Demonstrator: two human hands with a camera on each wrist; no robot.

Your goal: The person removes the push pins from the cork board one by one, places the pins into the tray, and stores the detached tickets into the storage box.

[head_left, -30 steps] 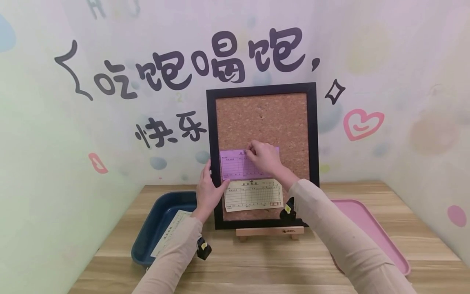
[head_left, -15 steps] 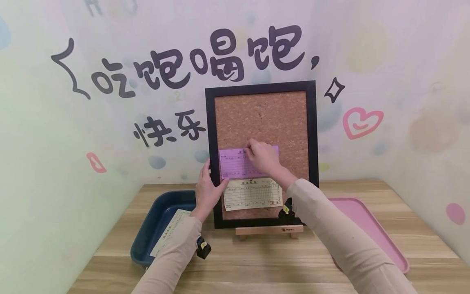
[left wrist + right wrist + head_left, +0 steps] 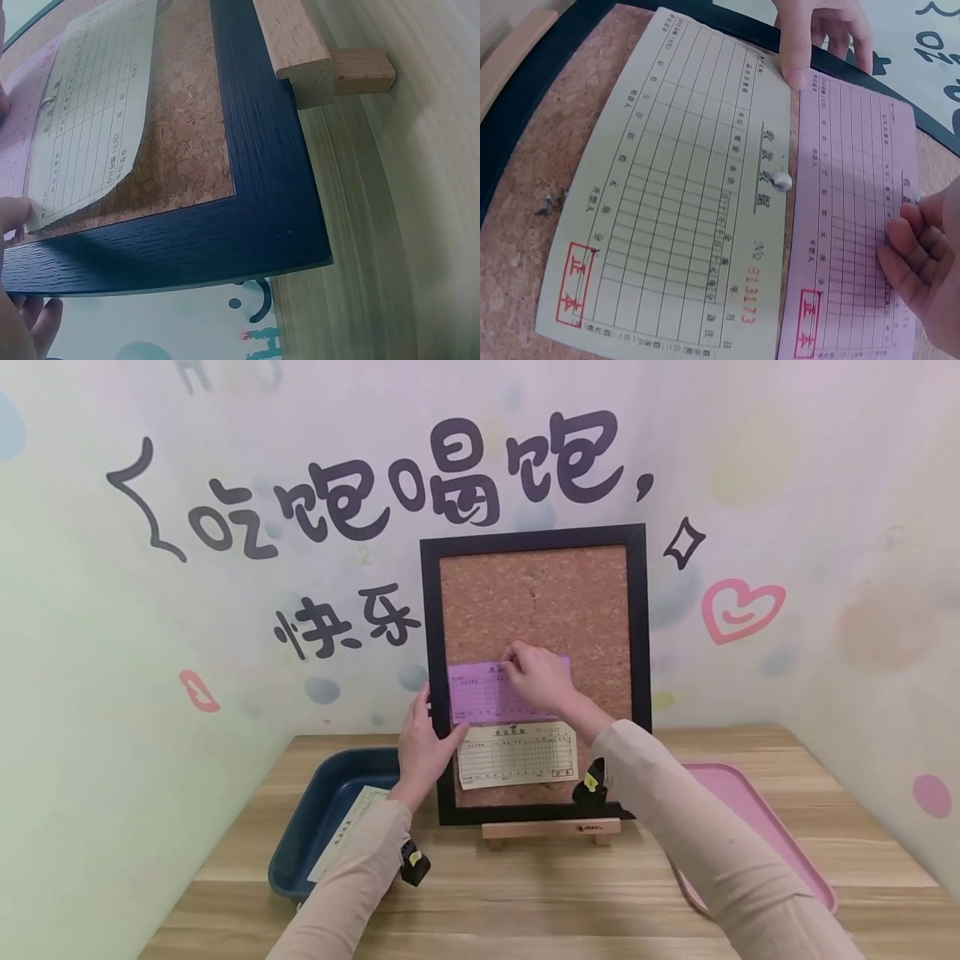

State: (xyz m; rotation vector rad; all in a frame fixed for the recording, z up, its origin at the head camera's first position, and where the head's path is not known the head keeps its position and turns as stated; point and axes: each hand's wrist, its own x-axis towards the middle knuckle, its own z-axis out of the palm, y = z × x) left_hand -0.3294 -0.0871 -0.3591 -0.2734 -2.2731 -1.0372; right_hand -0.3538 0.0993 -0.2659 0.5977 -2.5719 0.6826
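A black-framed corkboard [image 3: 536, 602] stands upright on a small wooden easel [image 3: 551, 831]. My left hand [image 3: 427, 750] grips its left edge, thumb in front by the receipts and fingers behind the frame. Against the cork lies a purple receipt [image 3: 474, 693], level with the board's lower half. At the purple receipt's top edge my right hand [image 3: 542, 681] pinches a small thumbtack, mostly hidden by the curled fingers. Directly below is a cream receipt [image 3: 517, 756], fixed by a silver thumbtack [image 3: 781, 181] at its top middle. One lower corner of it curls away from the cork.
On the wooden table [image 3: 525, 902], a dark blue tray [image 3: 288, 852] at the left holds another pale receipt slip [image 3: 348, 835]. A pink tray [image 3: 780, 835] lies at the right, partly behind my right sleeve. Close behind the board is a decorated wall [image 3: 825, 510].
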